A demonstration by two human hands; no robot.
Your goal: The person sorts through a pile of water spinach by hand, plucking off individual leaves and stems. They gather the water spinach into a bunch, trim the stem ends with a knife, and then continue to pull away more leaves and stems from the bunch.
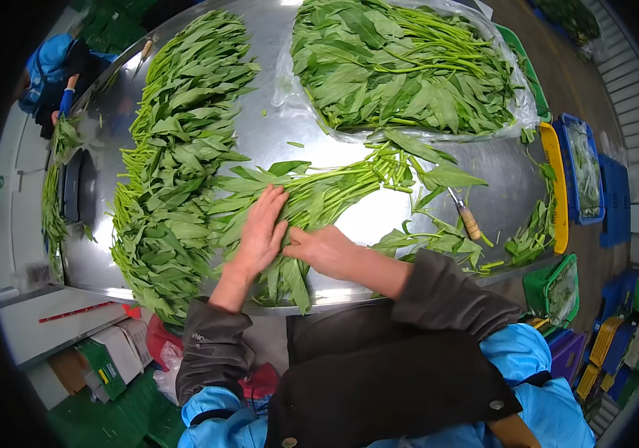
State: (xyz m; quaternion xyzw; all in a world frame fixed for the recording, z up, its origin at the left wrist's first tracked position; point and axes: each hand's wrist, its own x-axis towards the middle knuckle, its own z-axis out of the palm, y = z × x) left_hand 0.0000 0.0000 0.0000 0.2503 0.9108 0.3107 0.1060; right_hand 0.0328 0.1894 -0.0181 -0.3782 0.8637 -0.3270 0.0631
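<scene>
— Greens (312,198) under both hands: left hand (259,233) flat and open on the leaves, right hand (324,250) curled on the bunch, though whether that grip is fully closed I cannot tell.

— Which step?

— Gathering a bunch, I'd judge; next, squaring the stems.

— Room?

— Bunch lies near the surface (274,134) front edge. Stacked row (174,160) left, bagged heap (405,67) behind, knife (466,216) right; bare metal between.

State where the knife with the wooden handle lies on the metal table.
In the head view the knife lies on the metal table, right of the right hand, among loose leaves, below the bagged greens.
</scene>
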